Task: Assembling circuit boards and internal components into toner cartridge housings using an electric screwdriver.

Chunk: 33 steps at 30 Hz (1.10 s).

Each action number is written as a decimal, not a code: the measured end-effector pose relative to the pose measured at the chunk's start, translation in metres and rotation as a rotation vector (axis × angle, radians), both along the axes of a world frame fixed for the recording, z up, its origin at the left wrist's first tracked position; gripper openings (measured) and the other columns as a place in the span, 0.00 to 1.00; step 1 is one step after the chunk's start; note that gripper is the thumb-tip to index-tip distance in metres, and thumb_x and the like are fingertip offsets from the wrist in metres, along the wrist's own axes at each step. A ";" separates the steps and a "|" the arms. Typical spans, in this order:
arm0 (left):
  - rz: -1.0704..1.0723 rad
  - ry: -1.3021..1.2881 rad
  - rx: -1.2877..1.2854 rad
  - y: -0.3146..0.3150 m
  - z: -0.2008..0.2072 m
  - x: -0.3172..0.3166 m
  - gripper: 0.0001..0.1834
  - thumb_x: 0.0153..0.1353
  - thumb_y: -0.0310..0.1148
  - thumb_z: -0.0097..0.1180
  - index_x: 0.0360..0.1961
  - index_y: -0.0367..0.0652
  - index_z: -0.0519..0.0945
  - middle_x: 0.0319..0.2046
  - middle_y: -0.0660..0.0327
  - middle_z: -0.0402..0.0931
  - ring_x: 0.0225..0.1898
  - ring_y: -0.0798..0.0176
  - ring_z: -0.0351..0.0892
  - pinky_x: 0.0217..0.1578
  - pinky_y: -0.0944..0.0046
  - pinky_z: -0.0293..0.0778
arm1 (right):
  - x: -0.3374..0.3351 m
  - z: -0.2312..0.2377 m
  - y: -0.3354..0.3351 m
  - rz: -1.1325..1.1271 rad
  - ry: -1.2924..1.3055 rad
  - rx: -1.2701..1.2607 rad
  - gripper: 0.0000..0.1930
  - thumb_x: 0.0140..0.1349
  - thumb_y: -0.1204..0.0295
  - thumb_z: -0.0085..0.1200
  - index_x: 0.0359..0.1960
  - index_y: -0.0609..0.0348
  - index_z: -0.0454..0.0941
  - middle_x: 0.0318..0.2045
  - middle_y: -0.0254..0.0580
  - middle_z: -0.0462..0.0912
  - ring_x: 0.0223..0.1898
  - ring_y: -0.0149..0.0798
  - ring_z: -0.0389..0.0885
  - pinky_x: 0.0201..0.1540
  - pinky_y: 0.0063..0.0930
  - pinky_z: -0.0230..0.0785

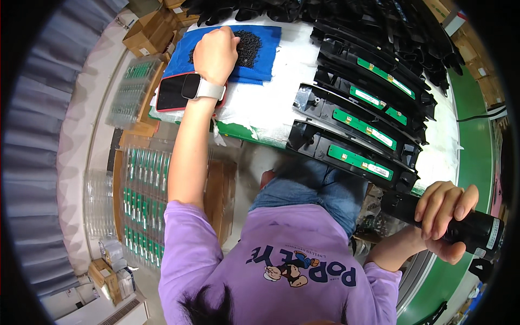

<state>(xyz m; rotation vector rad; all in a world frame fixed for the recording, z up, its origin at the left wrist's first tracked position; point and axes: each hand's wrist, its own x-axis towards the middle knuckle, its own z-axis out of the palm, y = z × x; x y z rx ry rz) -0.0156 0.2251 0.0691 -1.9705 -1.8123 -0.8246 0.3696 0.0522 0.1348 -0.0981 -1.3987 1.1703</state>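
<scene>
My left hand (216,53) is closed, knuckles up, over a pile of small black screws (249,49) on a blue cloth (265,67). Its fingertips are hidden, so what they pinch cannot be seen. Under my left wrist lies a phone (172,93) in a red case. In my right hand (445,216) is a black cylindrical electric screwdriver (479,232), fingers wrapped round its body, its narrower end pointing left toward the table edge. Near that end lie several long black plastic housings (309,142), with narrow green circuit boards (360,161) set in them.
More black plastic parts (368,13) are piled along the table's far side. Clear trays of green boards (143,211) stand on the left beside cardboard boxes (151,32). A dark cable (479,116) crosses at the right. The white tabletop (254,114) ends just ahead of my lap.
</scene>
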 end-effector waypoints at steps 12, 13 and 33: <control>-0.239 -0.244 0.224 -0.085 0.016 -0.015 0.04 0.57 0.26 0.53 0.29 0.37 0.72 0.26 0.55 0.74 0.30 0.50 0.73 0.32 0.58 0.68 | -0.002 -0.007 0.001 -0.065 0.023 -0.037 0.28 0.46 0.56 0.69 0.36 0.56 0.63 0.15 0.26 0.75 0.11 0.24 0.72 0.14 0.17 0.67; -0.200 -0.137 0.174 -0.097 0.015 -0.020 0.04 0.57 0.26 0.53 0.29 0.38 0.72 0.27 0.56 0.74 0.30 0.51 0.72 0.33 0.58 0.67 | -0.003 -0.007 0.000 -0.080 0.032 -0.046 0.28 0.46 0.55 0.69 0.36 0.55 0.63 0.14 0.25 0.75 0.10 0.23 0.72 0.13 0.16 0.66; -0.188 -0.758 0.244 -0.138 -0.007 0.019 0.03 0.63 0.25 0.48 0.31 0.37 0.70 0.25 0.60 0.76 0.25 0.66 0.73 0.30 0.69 0.68 | -0.020 -0.010 -0.003 -0.161 0.047 -0.116 0.28 0.45 0.55 0.69 0.34 0.54 0.62 0.12 0.23 0.72 0.08 0.21 0.69 0.12 0.15 0.64</control>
